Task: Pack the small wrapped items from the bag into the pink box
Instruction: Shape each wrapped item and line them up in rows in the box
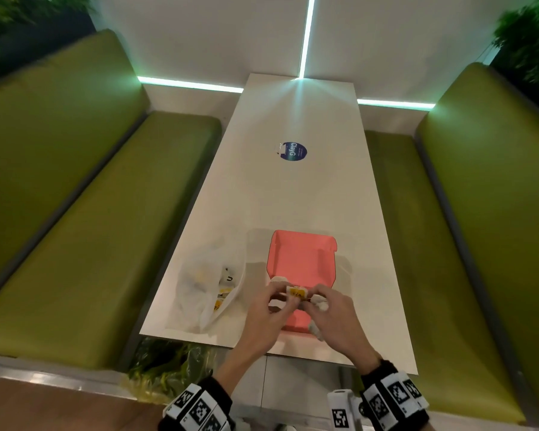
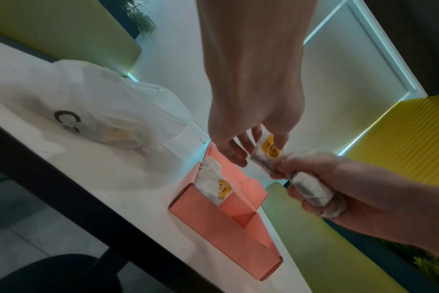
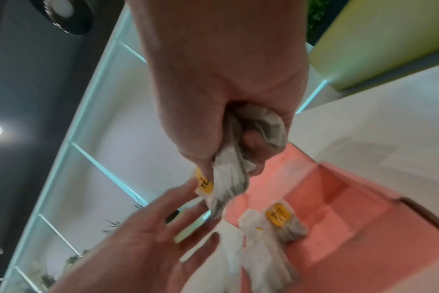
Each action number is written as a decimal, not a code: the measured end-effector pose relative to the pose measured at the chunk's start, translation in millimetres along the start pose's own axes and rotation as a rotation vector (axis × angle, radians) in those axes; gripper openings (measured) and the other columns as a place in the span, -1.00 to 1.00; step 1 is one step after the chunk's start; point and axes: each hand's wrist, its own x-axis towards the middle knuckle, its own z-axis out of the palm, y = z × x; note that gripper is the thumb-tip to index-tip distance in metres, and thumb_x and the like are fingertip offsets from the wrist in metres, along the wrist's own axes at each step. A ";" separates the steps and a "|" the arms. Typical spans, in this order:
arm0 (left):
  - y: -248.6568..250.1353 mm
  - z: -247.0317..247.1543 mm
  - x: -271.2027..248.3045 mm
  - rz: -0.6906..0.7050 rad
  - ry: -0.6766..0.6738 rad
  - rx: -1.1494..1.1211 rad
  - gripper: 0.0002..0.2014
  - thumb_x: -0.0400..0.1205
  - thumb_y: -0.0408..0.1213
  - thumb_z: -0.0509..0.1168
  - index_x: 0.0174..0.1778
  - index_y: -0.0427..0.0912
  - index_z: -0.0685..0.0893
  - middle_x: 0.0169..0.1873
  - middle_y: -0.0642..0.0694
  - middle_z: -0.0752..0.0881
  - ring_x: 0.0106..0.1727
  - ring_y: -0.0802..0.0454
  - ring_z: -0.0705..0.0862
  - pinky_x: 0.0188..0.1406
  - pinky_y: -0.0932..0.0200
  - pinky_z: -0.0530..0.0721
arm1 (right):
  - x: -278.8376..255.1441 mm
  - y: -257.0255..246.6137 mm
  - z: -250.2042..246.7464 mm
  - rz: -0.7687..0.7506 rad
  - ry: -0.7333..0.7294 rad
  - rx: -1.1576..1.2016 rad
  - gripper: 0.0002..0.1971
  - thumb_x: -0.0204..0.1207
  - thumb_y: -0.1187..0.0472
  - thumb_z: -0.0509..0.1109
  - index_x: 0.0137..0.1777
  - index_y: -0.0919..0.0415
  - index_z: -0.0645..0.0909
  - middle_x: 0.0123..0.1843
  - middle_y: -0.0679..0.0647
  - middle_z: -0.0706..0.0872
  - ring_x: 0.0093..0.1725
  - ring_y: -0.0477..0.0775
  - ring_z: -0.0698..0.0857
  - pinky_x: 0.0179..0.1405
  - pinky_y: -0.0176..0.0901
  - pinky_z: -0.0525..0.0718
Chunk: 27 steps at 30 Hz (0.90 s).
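Observation:
The open pink box (image 1: 302,262) lies near the table's front edge, with one white wrapped item (image 2: 214,183) bearing a yellow sticker inside its left end. Both hands meet just above the box. My left hand (image 1: 285,295) pinches a wrapped item with a yellow sticker (image 2: 267,149) between thumb and fingers. My right hand (image 1: 315,301) grips the other end of that item and keeps another wrapped item (image 2: 311,190) curled in its palm. The white plastic bag (image 1: 206,284) lies left of the box, with more sticker-marked items showing through it.
A long white table (image 1: 293,197) runs away from me with a round blue sticker (image 1: 294,151) at its middle. Green benches (image 1: 100,228) flank both sides. A chair's dark seat (image 2: 53,273) is below the near edge.

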 end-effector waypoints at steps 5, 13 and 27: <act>-16.7 -18.6 -6.4 0.024 0.121 0.496 -0.63 0.67 -0.08 0.37 0.39 0.08 0.53 0.27 0.18 0.53 0.26 0.21 0.48 0.19 0.28 0.51 | 12.3 29.0 11.0 0.182 0.022 -0.167 -0.83 0.44 -0.11 0.51 -0.18 -0.06 0.65 -0.21 -0.10 0.76 -0.22 -0.05 0.70 -0.18 0.04 0.69; -35.2 -17.4 -8.0 -0.183 -0.048 0.526 -0.56 0.73 -0.16 0.24 0.55 -0.07 0.42 0.39 0.03 0.57 0.43 0.02 0.53 0.37 0.20 0.46 | 41.0 45.5 40.3 0.349 -0.031 -0.399 -0.73 0.60 0.09 0.29 0.26 0.05 0.61 0.21 0.16 0.67 0.14 0.28 0.68 -0.03 -0.06 0.55; -55.8 -12.8 -8.2 -0.201 -0.066 0.486 -0.54 0.61 -0.33 0.35 0.45 -0.04 0.51 0.24 0.06 0.65 0.29 0.08 0.60 0.34 0.12 0.57 | 42.7 35.0 49.8 0.296 0.102 -0.141 -0.90 0.50 0.17 0.47 -0.14 0.21 0.68 -0.25 0.03 0.69 -0.30 -0.11 0.53 -0.20 -0.11 0.47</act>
